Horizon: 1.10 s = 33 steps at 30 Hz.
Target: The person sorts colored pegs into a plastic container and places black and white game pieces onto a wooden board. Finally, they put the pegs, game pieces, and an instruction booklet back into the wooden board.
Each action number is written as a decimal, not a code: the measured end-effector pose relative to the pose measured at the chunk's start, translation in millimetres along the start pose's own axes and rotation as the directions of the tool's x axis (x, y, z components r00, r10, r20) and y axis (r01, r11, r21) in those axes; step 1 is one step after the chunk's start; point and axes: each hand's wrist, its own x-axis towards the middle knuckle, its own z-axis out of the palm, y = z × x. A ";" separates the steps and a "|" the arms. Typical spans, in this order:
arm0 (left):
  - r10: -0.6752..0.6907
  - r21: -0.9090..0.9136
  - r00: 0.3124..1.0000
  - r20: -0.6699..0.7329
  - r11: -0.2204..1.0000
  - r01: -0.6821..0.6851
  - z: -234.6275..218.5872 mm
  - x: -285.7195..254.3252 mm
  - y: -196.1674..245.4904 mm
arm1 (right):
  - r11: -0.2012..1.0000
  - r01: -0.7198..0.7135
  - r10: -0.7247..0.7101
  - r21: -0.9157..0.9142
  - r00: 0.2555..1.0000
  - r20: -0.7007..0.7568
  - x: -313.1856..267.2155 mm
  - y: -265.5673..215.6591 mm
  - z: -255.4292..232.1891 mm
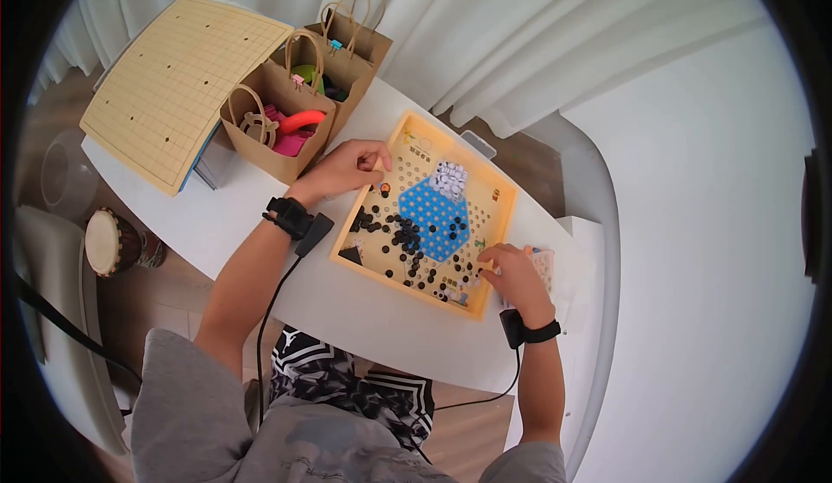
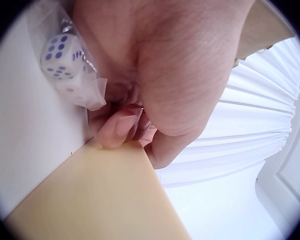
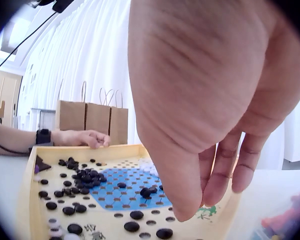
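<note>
A shallow yellow tray holds a blue hexagonal grid, many scattered black pieces and a heap of white pieces. My left hand grips the tray's left rim; in the left wrist view its fingertips are bent against the yellow edge. Beside that palm lies a clear bag with dice. My right hand is over the right rim near the front corner. In the right wrist view its thumb and fingers point down, fairly straight, with nothing visible between them.
Paper bags with colourful things stand behind my left hand. A gridded board leans over the table's left part. A patterned packet lies right of the tray. A drum stands on the floor at left.
</note>
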 end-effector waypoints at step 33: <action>-0.016 -0.017 1.000 0.010 1.000 0.016 0.0 -0.5 0.4 | 0.905 0.150 -0.020 0.399 0.950 -0.312 94.4 -15.1 -13.3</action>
